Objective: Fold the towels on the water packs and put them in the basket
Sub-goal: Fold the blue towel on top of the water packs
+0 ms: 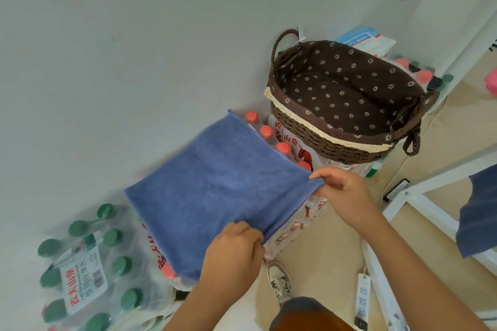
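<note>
By a pale wall, a soft blue square towel (215,191) is lying flat on red-capped water packs (294,226); the left hand (234,247) is pinching its near edge, the right hand (341,191) its corner; it is looking light and floppy.

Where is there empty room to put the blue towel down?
Inside the basket: its flowered lining shows nothing in it. There is also bare floor between the red-capped water pack and the white frame, though a shoe and power strip sit nearer. The left is crowded with green-capped bottles.
</note>
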A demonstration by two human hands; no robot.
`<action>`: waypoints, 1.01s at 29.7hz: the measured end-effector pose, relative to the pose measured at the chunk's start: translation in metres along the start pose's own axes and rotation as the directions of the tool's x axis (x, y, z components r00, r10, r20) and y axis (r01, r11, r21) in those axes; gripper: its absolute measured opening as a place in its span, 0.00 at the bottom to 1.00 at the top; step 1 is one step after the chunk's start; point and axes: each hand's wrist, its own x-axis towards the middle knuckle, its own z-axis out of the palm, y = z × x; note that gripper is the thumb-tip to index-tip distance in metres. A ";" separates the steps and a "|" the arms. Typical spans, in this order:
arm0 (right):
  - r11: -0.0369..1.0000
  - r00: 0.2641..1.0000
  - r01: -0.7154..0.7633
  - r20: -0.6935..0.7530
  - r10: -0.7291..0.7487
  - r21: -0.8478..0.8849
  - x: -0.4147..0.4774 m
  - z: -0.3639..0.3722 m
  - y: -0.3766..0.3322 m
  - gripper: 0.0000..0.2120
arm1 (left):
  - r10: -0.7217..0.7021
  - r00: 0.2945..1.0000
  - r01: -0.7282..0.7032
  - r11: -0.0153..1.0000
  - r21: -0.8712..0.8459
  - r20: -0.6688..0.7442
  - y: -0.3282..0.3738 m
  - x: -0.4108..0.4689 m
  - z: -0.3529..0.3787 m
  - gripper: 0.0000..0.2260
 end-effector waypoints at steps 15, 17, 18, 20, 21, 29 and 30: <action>0.831 0.976 0.164 -0.033 -0.215 -0.532 -0.049 0.078 -0.016 0.12 | -0.597 0.756 0.468 0.780 -0.416 -0.269 -0.057 -0.085 -0.028 0.09; 0.768 0.922 0.382 0.153 -0.357 -0.514 -0.076 0.120 -0.027 0.10 | -0.624 0.736 0.450 0.740 -0.499 -0.261 -0.068 -0.081 -0.037 0.10; 0.710 0.882 0.469 0.238 -0.407 -0.525 -0.088 0.142 -0.031 0.09 | -0.642 0.724 0.435 0.709 -0.555 -0.253 -0.074 -0.078 -0.043 0.10; 0.599 0.816 0.573 0.323 -0.479 -0.560 -0.105 0.181 -0.037 0.09 | -0.688 0.688 0.414 0.635 -0.652 -0.233 -0.088 -0.066 -0.057 0.07; 0.566 0.805 0.583 0.318 -0.501 -0.583 -0.110 0.196 -0.040 0.10 | -0.696 0.678 0.411 0.624 -0.664 -0.235 -0.096 -0.059 -0.065 0.06; 0.423 0.841 0.486 0.277 -0.466 -0.764 -0.101 0.234 -0.051 0.14 | -0.732 0.680 0.421 0.435 -0.796 -0.041 -0.151 -0.003 -0.081 0.11; 0.413 0.843 0.482 0.280 -0.460 -0.772 -0.100 0.235 -0.052 0.15 | -0.737 0.675 0.422 0.417 -0.805 -0.029 -0.153 0.001 -0.081 0.11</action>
